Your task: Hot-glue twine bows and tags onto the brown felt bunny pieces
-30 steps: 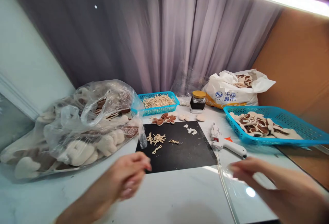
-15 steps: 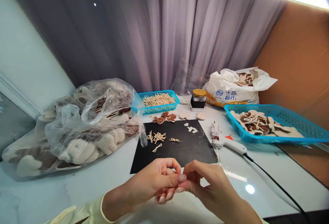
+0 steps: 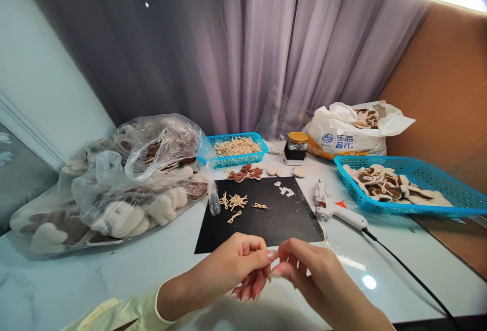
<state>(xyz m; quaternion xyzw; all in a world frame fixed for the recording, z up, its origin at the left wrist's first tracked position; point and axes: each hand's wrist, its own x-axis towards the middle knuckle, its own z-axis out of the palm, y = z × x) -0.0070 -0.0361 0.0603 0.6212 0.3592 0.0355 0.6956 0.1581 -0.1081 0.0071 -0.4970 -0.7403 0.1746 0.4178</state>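
My left hand (image 3: 232,267) and my right hand (image 3: 315,278) meet over the near edge of the white table (image 3: 114,280), fingertips pinched together and touching. Whatever sits between the fingertips is too small to make out. Just beyond them lies a black mat (image 3: 266,214) with several small beige string bows (image 3: 236,203) and a few white paper scraps (image 3: 284,189). A white glue gun (image 3: 337,209) lies right of the mat, its black cord (image 3: 411,275) running toward me.
A clear plastic bag (image 3: 122,179) of cream and brown heart-shaped pieces fills the left. Behind the mat stand a blue basket of strings (image 3: 236,149), a dark jar (image 3: 296,148) and a white shopping bag (image 3: 350,131). A blue tray (image 3: 418,189) of finished pieces sits right.
A second ago my hands were apart at the table's front. They came together in the middle and now pinch fingertip to fingertip. The view shifted slightly left.
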